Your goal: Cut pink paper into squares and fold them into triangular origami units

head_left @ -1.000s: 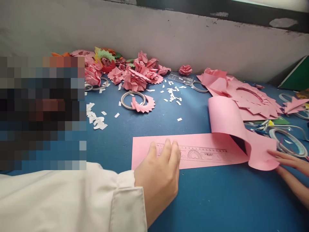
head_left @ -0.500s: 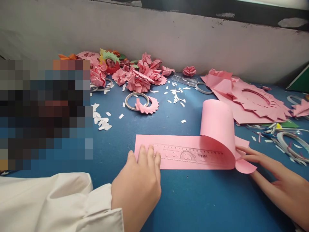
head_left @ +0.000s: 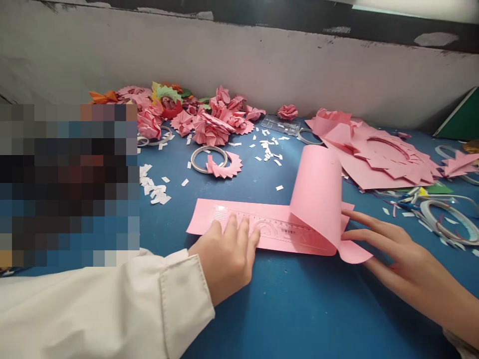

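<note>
A clear plastic ruler [head_left: 288,232] lies flat on a long pink sheet of paper [head_left: 320,189], whose right part curls up and over in a tall loop. My left hand [head_left: 228,264] presses down on the ruler with its fingers stretched out, left of the printed protractor arc. At the sheet's right end, my right hand [head_left: 404,262] has its fingers on a loose flap beside the foot of the curl. Fingertips of that hand are partly hidden by the paper, which it appears to grip.
Pink folded paper flowers [head_left: 213,124] are heaped along the wall. Tape rolls [head_left: 449,222], white paper scraps [head_left: 155,192], a clear plastic case [head_left: 280,124] and a stack of pink paper [head_left: 396,159] lie around the blue table [head_left: 292,309]. A blurred patch covers the left side.
My left hand has slid right along the ruler, baring its left end. The paper's curl and my right hand have shifted left, and the sheet's left end now lifts slightly.
</note>
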### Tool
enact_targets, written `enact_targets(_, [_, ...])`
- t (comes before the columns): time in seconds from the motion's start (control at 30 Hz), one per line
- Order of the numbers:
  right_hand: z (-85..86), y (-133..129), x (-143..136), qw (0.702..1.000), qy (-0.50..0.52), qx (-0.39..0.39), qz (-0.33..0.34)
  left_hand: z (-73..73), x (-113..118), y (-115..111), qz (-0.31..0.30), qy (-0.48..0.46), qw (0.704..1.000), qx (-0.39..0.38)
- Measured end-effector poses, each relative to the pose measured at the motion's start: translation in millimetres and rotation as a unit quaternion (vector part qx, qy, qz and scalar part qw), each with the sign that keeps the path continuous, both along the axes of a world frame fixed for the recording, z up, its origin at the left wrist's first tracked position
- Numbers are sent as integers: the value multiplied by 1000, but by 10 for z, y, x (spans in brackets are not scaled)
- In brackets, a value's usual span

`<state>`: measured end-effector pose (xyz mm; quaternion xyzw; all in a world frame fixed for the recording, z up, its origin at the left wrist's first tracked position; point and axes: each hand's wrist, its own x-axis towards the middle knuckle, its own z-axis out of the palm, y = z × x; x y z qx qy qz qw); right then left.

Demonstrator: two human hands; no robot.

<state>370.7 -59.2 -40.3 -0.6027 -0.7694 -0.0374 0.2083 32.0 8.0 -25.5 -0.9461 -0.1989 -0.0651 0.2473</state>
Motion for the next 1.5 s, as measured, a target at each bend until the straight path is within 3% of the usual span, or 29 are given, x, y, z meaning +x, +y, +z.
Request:
enact_targets(0.13, [197,228,-45,994,-20,101,22,42,-138,-49,-4,-9,1000,-7])
enact_targets(0.23, [325,400,-172,991,-26,129,38,48,-149,-70,-3,-24,999,-25])
enact_targets(0.33, [355,470,-294,991,-28,49,118,26,-99,-79,4,-43,997,-62])
enact_targets(0.4, [305,467,-275,990,-37,1,133,3,-49,-83,8,-54,994,-96])
enact_targets(0.53, [147,446,63,993,-74,-74,61,-38,57,-62,3,-70,984,-164])
enact_targets(0.67, [110,411,448,973,-116,-196,24,-35,116,63,-32,-104,967,-232])
enact_targets(0.8, [127,363,578,951,-128,-279,28,0,177,247,-82,-143,940,-298])
enact_targets(0.9, [89,374,588,944,-125,-304,23,-2,302,261,-126,-163,926,-316])
enact_targets(1.0, [52,397,603,943,-118,-310,20,-54,457,82,-125,-184,932,-285])
enact_targets(1.07, [53,397,617,944,-110,-309,27,-104,535,-77,-91,-196,942,-257])
enact_targets(1.17, [70,379,636,948,-97,-300,46,-162,587,-192,-58,-188,939,-281])
enact_targets(1.37, [31,362,686,958,-82,-262,87,-150,631,43,-128,-166,903,-375])
enact_targets(1.5, [-27,359,704,967,-80,-216,110,-136,687,76,-137,-154,892,-402])
